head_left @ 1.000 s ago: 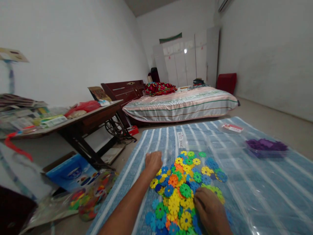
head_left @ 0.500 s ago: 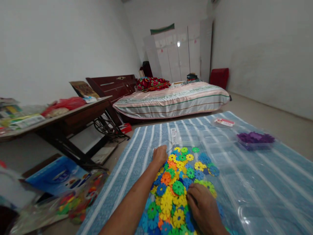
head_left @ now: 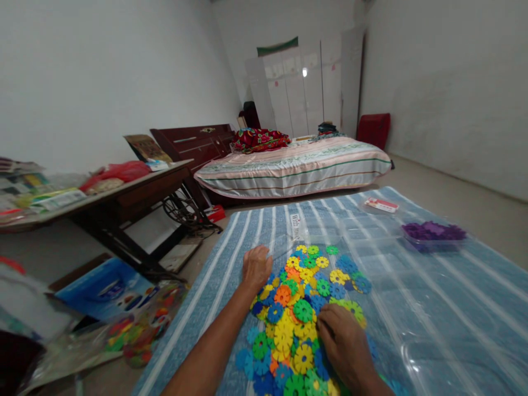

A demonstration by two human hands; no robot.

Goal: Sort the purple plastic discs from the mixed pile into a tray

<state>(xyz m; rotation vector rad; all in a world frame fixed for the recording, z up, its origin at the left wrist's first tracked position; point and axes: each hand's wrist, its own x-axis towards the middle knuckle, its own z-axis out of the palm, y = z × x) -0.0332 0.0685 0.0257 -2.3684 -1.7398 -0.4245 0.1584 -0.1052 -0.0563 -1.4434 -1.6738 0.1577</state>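
Observation:
A spread pile of flower-shaped plastic snowflake discs [head_left: 284, 333] in yellow, green, blue and orange lies on the striped blue cloth [head_left: 218, 264]. At the pile's upper left edge is my left hand [head_left: 256, 267], its fingers curled down and their tips out of sight. My right hand [head_left: 345, 340] rests low over the right side of the pile, closed, with thumb and fingers drawn together near a green disc [head_left: 303, 311]. Whatever either hand may hold is hidden.
Clear plastic trays [head_left: 437, 297] stand on the right of the cloth. One tub holds purple pieces [head_left: 433, 231]; a red-and-white card [head_left: 381, 205] lies at the back. Bags of coloured pieces [head_left: 144, 335] sit on the floor at left, below a sewing table [head_left: 136, 192].
My left hand has shifted left, away from the top of the pile. The right hand stays nearly in place over the discs. The view has moved slightly.

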